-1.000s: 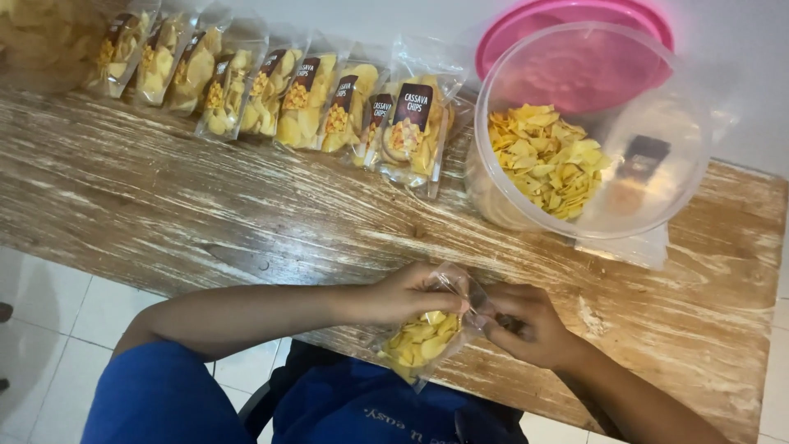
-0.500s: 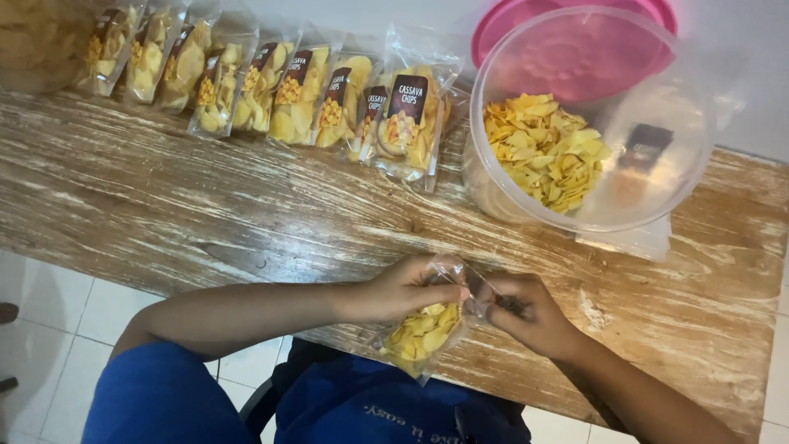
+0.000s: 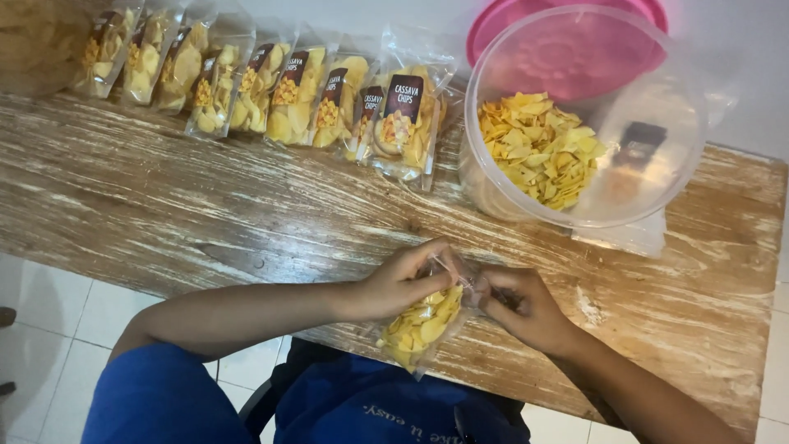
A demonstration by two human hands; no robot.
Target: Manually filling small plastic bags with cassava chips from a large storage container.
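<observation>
My left hand [image 3: 400,282] is curled over the top of a small clear pouch of yellow chips [image 3: 422,325], thumb and forefinger pressed together on its upper edge, pinching the plastic. My right hand [image 3: 519,306] meets it from the 3 o'clock side, fingers bent and closed on the same top edge, so both hands grip the mouth of the pouch with almost no gap between them. Whether the mouth is sealed I cannot tell; the plastic there is crumpled and glossy. The pouch hangs tilted from that grip, its filled bottom pointing toward 7 o'clock, over the near edge of the wooden table [image 3: 205,214] and just above my blue shirt [image 3: 164,399].

Outward from the hands, at about 1 o'clock, I see a large round clear tub [image 3: 657,177] on the table, with a heap of loose yellow chips [image 3: 538,148] lying in its left half. Behind the tub, touching its far rim, a pink lid [image 3: 567,49] leans up. Under the tub's near right side lies a flat stack of empty clear bags [image 3: 629,238].

At 11 o'clock, well apart from my hands, a row of filled chip pouches [image 3: 271,86] with dark labels stands along the far edge of the table, each leaning on the next, the last one just beside the tub. White floor tiles [image 3: 57,316] show at 9 o'clock below the table.
</observation>
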